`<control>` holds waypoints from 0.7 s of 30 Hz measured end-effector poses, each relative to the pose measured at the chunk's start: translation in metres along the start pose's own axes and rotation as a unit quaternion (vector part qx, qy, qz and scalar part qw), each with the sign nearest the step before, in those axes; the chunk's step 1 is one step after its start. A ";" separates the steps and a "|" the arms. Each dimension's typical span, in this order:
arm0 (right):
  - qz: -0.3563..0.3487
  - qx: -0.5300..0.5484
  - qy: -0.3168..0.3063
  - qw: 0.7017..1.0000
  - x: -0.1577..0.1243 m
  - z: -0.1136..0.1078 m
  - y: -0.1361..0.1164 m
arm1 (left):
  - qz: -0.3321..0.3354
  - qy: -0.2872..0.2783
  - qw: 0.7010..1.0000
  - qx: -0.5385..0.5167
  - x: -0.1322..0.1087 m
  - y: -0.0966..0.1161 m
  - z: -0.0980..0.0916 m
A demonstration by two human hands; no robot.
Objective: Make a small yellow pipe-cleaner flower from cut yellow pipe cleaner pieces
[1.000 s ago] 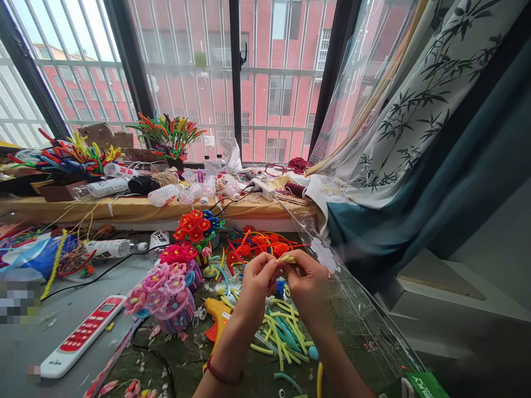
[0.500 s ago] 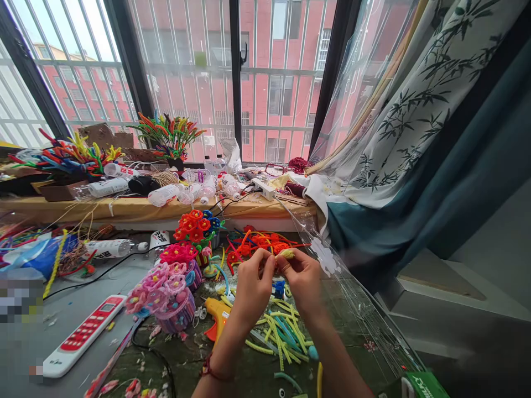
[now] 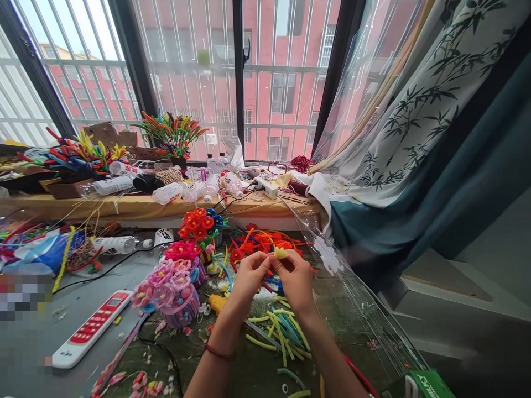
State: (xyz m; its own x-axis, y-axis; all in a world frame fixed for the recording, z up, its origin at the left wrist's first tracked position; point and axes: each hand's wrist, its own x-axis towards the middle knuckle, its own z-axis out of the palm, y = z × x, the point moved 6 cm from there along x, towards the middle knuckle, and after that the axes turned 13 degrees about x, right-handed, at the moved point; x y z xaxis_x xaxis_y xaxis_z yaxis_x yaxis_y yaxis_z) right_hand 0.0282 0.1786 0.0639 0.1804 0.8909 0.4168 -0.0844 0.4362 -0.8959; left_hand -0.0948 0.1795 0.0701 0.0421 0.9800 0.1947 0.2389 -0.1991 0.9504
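My left hand and my right hand meet over the table, with thumbs and fingertips pinched together. Between them is a small pale yellow pipe cleaner piece, its folded tip poking up above the right fingers; the rest is hidden. Below the hands lie loose yellow and teal pipe cleaners. A yellow glue gun is partly covered by my left forearm. Just behind the fingers are red and orange pipe cleaner flowers.
Pots of pink flowers and red flowers stand left of my hands. A white remote control lies at left, near a black cable. Plastic bottles crowd the windowsill. A green box is at the lower right.
Both hands have shifted slightly, and the yellow piece now points up rather than sideways. My left forearm covers more of the glue gun. The view has moved a little.
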 end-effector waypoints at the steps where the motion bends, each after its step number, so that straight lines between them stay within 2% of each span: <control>1: 0.000 -0.016 -0.002 1.000 0.001 -0.002 0.000 | 0.008 0.006 1.000 0.020 0.001 0.001 -0.004; 5: -0.002 -0.073 -0.035 0.997 0.003 -0.002 -0.003 | 0.043 0.048 0.994 0.083 0.003 0.010 -0.017; 10: -0.014 -0.106 -0.090 0.990 0.001 0.005 -0.006 | 0.062 0.056 0.989 0.119 0.001 0.012 -0.017; 17: -0.015 -0.096 -0.127 0.987 0.003 0.004 -0.009 | 0.063 0.043 0.991 0.109 0.003 0.005 -0.013; 21: -0.015 -0.075 -0.120 0.990 0.003 0.004 -0.010 | 0.048 0.076 0.993 0.081 0.004 0.000 -0.016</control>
State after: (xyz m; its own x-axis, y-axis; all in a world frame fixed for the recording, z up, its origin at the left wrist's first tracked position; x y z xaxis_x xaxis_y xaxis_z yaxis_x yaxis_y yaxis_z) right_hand 0.0258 0.1770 0.0749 -0.0592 0.8904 0.4512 0.0676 0.4546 -0.8881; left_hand -0.1104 0.1832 0.0752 -0.0721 0.9413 0.3297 0.3952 -0.2765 0.8760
